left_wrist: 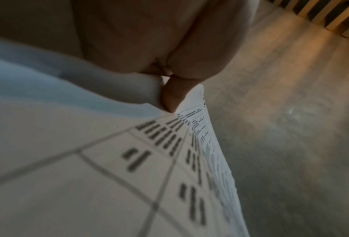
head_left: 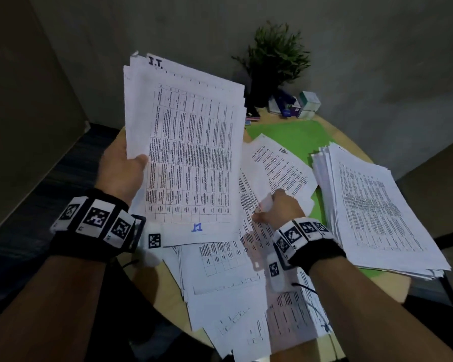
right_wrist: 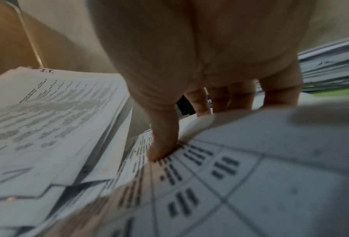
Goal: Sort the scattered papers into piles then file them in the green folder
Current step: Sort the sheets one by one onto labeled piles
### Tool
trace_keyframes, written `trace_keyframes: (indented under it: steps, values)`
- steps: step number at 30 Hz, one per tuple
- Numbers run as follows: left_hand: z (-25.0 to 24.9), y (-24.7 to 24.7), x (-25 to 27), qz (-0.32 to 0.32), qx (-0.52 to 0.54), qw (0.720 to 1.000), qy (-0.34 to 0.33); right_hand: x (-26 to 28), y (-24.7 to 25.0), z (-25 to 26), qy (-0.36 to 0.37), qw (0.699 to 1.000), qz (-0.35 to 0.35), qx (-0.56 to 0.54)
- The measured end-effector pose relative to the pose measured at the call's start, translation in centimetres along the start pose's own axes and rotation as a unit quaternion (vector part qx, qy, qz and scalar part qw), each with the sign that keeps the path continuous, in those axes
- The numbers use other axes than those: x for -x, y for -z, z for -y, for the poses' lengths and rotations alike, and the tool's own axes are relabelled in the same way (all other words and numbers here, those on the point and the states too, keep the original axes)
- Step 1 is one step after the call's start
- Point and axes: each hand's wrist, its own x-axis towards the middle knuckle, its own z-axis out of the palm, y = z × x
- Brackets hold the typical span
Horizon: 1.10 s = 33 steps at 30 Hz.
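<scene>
Left hand clamped on a sheaf of papers, thumb pressed on the printed table of the top sheet, fingers behind and out of sight; sheaf held up, tilted, above the near-left part of the round table, top sheet marked in blue ink near its lower edge, a rear sheet lettered "I.T." at its top; right hand lower and to the right, pinching a loose sheet at its curled near edge, thumb on the printed face, fingers curled beneath; that sheet lying partly over the green folder and partly over the scattered papers spread across the near side of the table; green folder lying open and flat toward the far side, mostly covered; sorted pile of printed sheets stacked on the folder's right part, edges fanned and uneven, well apart from the raised sheaf; beyond the folder, against the wall, a dark-potted plant beside a cluster of small boxes; marker-tagged black bands on both wrists; contents of the print too blurred to read
</scene>
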Motion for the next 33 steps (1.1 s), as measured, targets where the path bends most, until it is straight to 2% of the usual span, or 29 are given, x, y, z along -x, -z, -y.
trace_keyframes:
  steps: [4, 10, 13, 17, 20, 22, 26, 29, 33]
  values:
    - [-0.4, -0.3, 0.1, 0.025, 0.025, 0.999, 0.001, 0.1, 0.4, -0.3, 0.040, 0.997, -0.066, -0.011]
    - [-0.5, -0.5, -0.2, 0.051, 0.082, 0.995, 0.013, -0.4, 2.3, -1.3, 0.079, 0.989, -0.113, -0.052]
    - [-0.7, -0.6, -0.1, 0.069, 0.117, 0.990, 0.022, 0.0, 4.6, -1.6, 0.112, 0.976, -0.072, -0.174]
    - [-1.4, -0.9, 0.0, 0.104, 0.173, 0.979, 0.024, 0.0, 7.2, -1.9, 0.152, 0.929, -0.063, -0.331]
    - [-1.6, -1.8, 0.3, 0.120, 0.207, 0.969, 0.062, 0.1, 7.7, -1.5, 0.146, 0.896, -0.035, -0.417]
    - [-1.2, -2.7, 0.4, 0.123, 0.180, 0.973, 0.068, 0.4, 7.8, -1.3, 0.144, 0.867, 0.000, -0.477]
    - [0.0, -4.2, 0.4, 0.078, 0.066, 0.992, 0.069, 1.2, 8.2, -1.0, 0.168, 0.812, 0.066, -0.555]
    - [0.3, -5.0, 0.4, 0.096, 0.051, 0.991, 0.080, 1.7, 8.4, -1.1, 0.184, 0.802, 0.060, -0.565]
    - [-0.6, -6.2, 0.9, 0.090, 0.040, 0.990, 0.104, 1.3, 7.8, -1.6, 0.164, 0.811, 0.035, -0.560]
